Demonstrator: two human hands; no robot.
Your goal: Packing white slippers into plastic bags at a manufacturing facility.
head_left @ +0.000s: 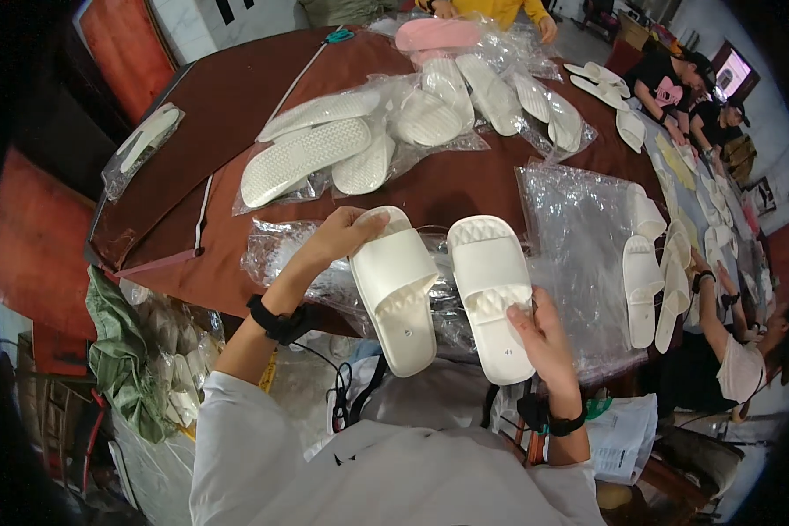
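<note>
A dark brown worktop (237, 96) fills the room's middle, an orange-red wall panel (123, 44) stands beyond its far left corner, and a lit screen (732, 74) glows at far right.

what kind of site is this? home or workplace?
Likely a footwear packing workshop. The left hand and right hand each hold a white slide sandal, bagged sandals lie across the brown table, and other people handle white sandals nearby.
</note>
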